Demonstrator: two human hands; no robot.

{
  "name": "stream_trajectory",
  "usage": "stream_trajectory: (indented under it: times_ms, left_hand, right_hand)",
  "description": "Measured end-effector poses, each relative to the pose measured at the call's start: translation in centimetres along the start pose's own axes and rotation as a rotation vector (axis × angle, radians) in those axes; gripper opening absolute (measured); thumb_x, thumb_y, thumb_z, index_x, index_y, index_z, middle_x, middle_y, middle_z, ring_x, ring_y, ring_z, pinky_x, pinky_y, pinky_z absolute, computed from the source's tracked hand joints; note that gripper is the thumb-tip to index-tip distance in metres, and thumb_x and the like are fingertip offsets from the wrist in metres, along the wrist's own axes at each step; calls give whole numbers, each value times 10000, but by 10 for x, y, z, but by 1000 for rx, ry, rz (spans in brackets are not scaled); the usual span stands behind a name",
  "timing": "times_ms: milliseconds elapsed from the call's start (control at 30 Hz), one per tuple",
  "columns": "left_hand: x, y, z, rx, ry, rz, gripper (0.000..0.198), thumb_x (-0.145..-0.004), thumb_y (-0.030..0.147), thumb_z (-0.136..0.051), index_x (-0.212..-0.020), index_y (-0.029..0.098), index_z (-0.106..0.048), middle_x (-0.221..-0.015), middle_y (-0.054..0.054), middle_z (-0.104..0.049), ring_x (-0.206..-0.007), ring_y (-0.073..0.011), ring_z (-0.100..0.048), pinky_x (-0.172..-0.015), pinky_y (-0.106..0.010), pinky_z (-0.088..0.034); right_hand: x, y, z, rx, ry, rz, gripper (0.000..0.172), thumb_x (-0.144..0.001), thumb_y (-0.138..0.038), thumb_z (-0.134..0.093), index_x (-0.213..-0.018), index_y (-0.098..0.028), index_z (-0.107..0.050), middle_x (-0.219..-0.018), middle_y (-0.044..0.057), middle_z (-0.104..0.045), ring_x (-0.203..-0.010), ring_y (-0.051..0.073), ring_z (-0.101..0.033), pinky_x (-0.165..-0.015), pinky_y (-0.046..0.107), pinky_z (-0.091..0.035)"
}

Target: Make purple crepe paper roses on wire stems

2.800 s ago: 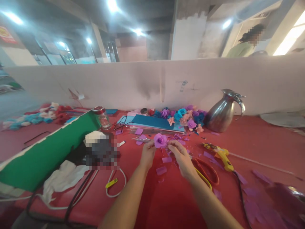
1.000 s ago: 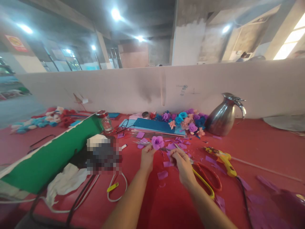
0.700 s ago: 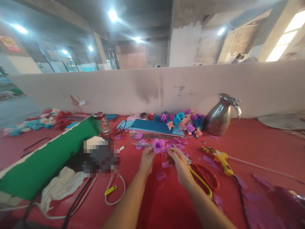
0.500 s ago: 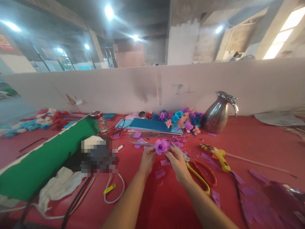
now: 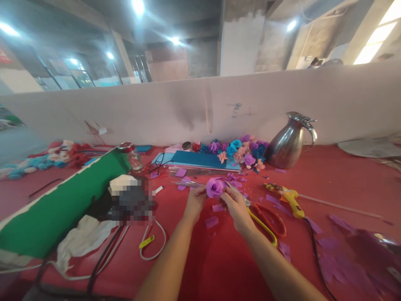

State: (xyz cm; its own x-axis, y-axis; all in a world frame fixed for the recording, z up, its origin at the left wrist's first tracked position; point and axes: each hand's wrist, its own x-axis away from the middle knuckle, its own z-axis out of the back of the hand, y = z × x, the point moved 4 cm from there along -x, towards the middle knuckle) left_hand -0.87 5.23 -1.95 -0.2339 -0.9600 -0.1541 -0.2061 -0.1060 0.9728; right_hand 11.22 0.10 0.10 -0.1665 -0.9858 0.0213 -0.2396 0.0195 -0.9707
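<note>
2 hands (image 5: 194, 204) (image 5: 237, 209) pinch 1 purple flower (image 5: 214, 187) between nearly closed fingers (image 5: 201, 192), 1 glue gun (image 5: 292, 202) nearby.

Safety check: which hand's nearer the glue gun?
Right. The right hand is left of the glue gun, apart from it; the left hand farther left, across the purple flower.

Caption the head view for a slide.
Left hand and right hand hold a purple paper rose over a red table, near scissors.
</note>
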Motion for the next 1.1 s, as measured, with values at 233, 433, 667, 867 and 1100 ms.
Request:
stream_trajectory:
  times_ms: [233, 433, 667, 867, 1100]
  left_hand:
    - [1, 5, -3, 16, -6, 56, 183, -660, 308, -694, -741, 152, -745, -687, -25, -673, -700, -182, -553, -774, -327, -409]
    - [6, -2, -1, 96, 67, 108, 195, -634, 309, -715, -751, 158, -753, -690, -27, -690, -742, -195, -584, -828, -341, -399]
    - [1, -5, 10, 80, 148, 55, 162, -600, 268, -722, -717, 160, -748, -679, -18, -695, -709, -171, -578, -798, -306, -405]
    - [3, -10, 4, 73, 159, 88, 100, -602, 245, -690, -657, 169, -723, -593, 8, -642, -601, -145, -538, -657, -276, -420]
    - [4, -9, 1, 77, 160, 57, 91, -587, 245, -680, -612, 160, -697, -545, 0, -608, -616, -162, -552, -630, -276, -429]
  right_hand:
    - [-3, 8, 1, -112, -28, -49, 184, -657, -359, -648, -630, -188, -584, -519, -53, -508, -484, 91, -442, -488, 221, -320]
    - [-3, 9, 5, -201, -29, -52, 132, -652, -317, -649, -625, -194, -607, -558, -42, -561, -497, 90, -441, -507, 229, -318]
    - [4, 11, -4, -121, -5, -156, 155, -603, -327, -640, -627, -177, -667, -529, -8, -570, -479, 104, -432, -469, 243, -267]
    - [10, 14, -13, -152, -31, -187, 270, -592, -410, -719, -539, -174, -601, -505, -22, -545, -453, 74, -389, -470, 232, -242]
    - [11, 12, -13, -143, -26, -157, 324, -604, -435, -703, -464, -171, -577, -478, -14, -517, -455, 82, -378, -469, 240, -244]
